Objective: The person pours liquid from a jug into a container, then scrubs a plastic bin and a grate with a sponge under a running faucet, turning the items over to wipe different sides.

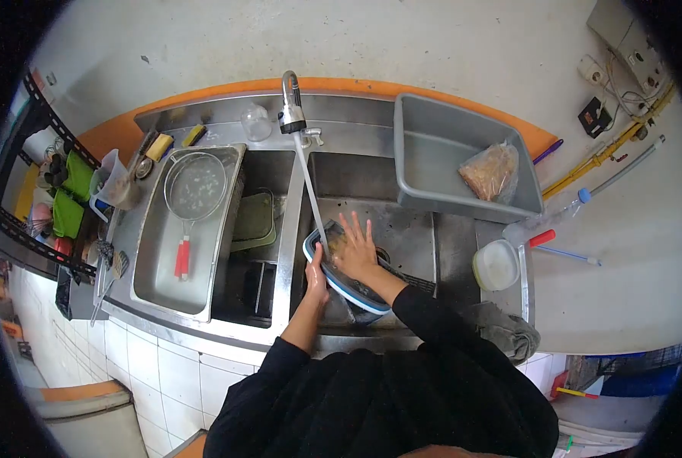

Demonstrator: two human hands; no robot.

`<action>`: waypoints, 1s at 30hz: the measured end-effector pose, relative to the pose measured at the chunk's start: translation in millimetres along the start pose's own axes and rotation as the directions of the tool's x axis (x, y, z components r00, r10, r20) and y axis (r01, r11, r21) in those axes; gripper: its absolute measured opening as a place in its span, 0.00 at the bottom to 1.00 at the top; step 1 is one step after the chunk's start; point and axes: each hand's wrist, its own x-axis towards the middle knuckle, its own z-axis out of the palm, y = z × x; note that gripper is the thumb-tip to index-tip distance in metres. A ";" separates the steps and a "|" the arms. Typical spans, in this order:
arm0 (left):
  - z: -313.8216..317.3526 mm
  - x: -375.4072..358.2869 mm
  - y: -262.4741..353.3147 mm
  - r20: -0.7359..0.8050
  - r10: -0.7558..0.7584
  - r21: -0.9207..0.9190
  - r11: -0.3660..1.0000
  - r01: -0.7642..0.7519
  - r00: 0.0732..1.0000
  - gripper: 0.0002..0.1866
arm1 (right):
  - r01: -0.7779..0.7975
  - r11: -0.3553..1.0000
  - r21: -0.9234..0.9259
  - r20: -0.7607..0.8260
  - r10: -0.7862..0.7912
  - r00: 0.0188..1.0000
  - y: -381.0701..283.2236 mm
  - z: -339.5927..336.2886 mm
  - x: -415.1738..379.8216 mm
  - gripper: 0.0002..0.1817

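Observation:
Water runs from the faucet into a container with a white and blue rim, tilted in the right sink basin. My left hand grips the container's left edge, thumb up along the rim. Over the container's inside lies my right hand, fingers spread and pointing away from me. The container's inside is partly hidden by my right hand and the water. A dark ribbed item sits in the basin just right of my right wrist.
Left, a metal tray holds a strainer with red handles. A green container is in the left basin. At right are a grey tub with a bagged item, a white container and a grey cloth.

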 end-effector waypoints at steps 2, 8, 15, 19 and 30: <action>-3.5 2.2 0.9 0.005 -0.014 -0.026 1.000 0.014 1.000 0.34 | -0.029 0.998 0.050 0.108 0.023 0.994 -0.1 -7.4 -0.2 0.26; 6.0 -8.8 15.1 -0.085 0.077 0.101 0.993 -0.068 0.993 0.35 | 0.222 0.972 0.076 -0.156 -0.208 0.966 0.4 -4.3 -29.6 0.26; 9.3 -3.1 6.2 -0.096 0.090 0.164 0.984 -0.074 0.991 0.36 | 0.219 0.966 -0.142 -0.178 -0.242 0.954 19.1 30.3 -10.4 0.15; 26.3 -15.3 10.0 -0.052 0.143 0.298 0.947 -0.122 0.988 0.40 | 0.065 0.996 -0.064 -0.282 -0.081 0.956 10.6 27.7 16.0 0.13; 6.6 -3.5 2.7 0.000 0.117 0.220 0.969 -0.114 0.993 0.34 | 0.015 0.929 0.369 -0.002 -0.016 1.000 -5.8 34.8 -4.7 0.11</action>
